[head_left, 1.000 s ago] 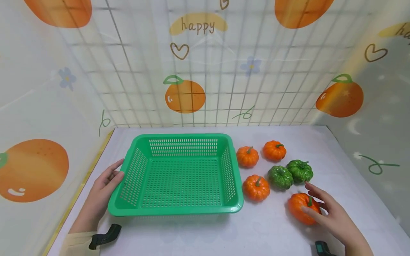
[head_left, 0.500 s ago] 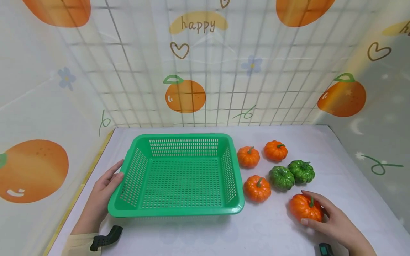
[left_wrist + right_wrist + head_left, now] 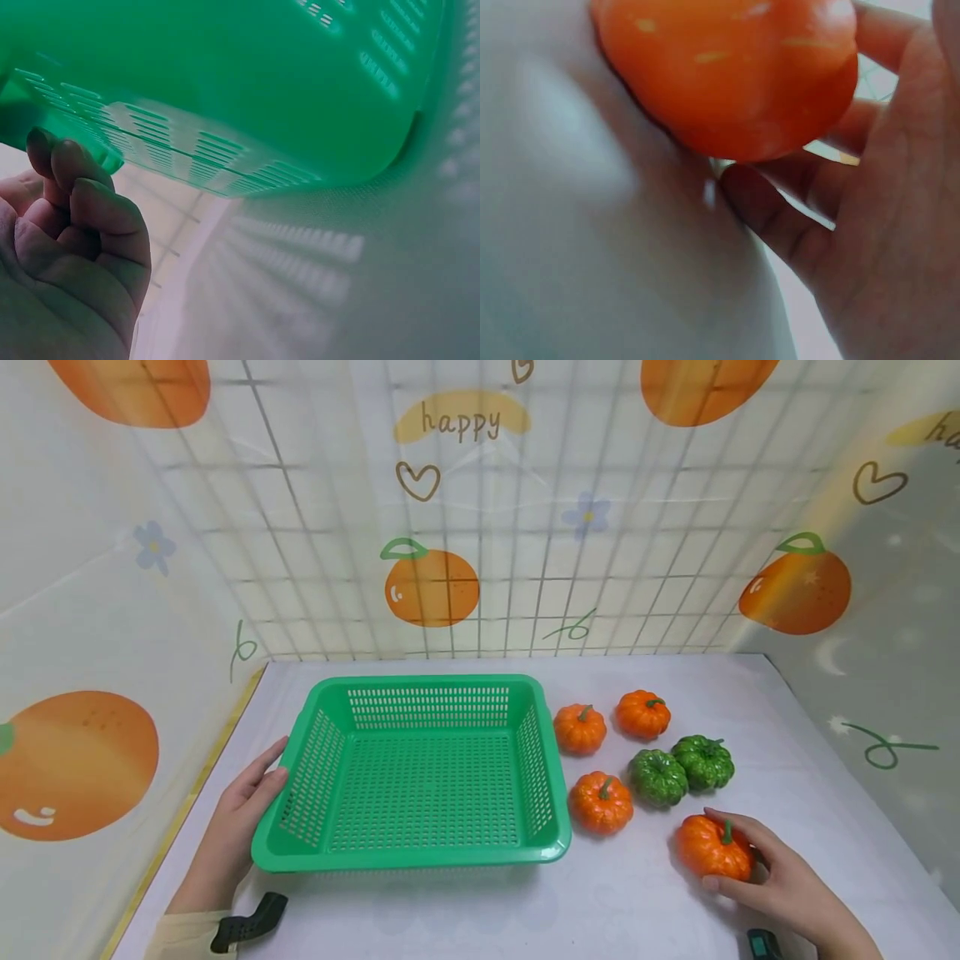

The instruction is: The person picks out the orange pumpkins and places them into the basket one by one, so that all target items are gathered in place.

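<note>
Orange ribbed pumpkin (image 3: 708, 846): lower right; thumb slip, possible roll.
Right grip (image 3: 780, 881): half-curled round it.
Left grip (image 3: 242, 806): green slotted basket (image 3: 412, 859), hold unclear.

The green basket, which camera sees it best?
The head view: the whole basket fits in it, with its rim all round and the holey floor inside. The left wrist view shows just a close-up piece with slots. The right wrist view doesn't show it.

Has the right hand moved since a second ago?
Yes, slightly: in the head view the right hand has shifted down, its fingertips farther from the rightmost green pumpkin.
</note>
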Demonstrator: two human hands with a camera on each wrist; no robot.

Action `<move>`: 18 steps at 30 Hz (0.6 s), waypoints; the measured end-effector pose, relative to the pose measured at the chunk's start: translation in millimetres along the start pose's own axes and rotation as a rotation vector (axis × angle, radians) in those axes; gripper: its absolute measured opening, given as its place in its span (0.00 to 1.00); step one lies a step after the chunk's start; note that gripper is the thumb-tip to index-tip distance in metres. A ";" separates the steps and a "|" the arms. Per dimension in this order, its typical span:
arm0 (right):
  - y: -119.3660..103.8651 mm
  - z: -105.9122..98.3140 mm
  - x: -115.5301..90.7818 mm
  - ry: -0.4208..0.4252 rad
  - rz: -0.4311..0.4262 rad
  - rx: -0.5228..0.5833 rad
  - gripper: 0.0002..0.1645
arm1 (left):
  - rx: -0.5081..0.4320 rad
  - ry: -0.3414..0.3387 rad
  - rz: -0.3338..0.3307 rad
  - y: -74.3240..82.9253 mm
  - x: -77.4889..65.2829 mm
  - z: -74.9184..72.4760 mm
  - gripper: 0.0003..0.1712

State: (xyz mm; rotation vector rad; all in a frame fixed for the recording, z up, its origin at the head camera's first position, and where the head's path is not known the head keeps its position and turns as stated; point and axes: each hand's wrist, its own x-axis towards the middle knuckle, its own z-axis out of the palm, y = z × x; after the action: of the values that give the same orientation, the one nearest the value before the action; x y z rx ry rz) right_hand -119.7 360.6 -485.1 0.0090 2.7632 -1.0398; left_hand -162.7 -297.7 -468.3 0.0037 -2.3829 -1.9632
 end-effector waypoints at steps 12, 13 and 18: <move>-5.3 -8.0 1.6 0.092 -0.106 -0.040 0.51 | -0.080 -0.017 0.028 -0.9 -1.7 -0.7 0.31; -6.9 -9.4 2.5 0.102 -0.120 -0.049 0.51 | -0.087 -0.021 0.032 -1.0 -1.7 -0.7 0.31; -18.7 -18.3 5.6 0.145 -0.171 -0.062 0.48 | -0.105 -0.030 0.031 -1.0 -1.3 0.0 0.31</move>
State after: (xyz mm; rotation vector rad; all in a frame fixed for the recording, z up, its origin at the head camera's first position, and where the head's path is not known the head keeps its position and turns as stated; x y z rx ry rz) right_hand -129.7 358.1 -460.4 -0.1704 2.9695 -1.0309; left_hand -161.5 -297.8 -469.3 -0.0665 -2.2798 -2.0856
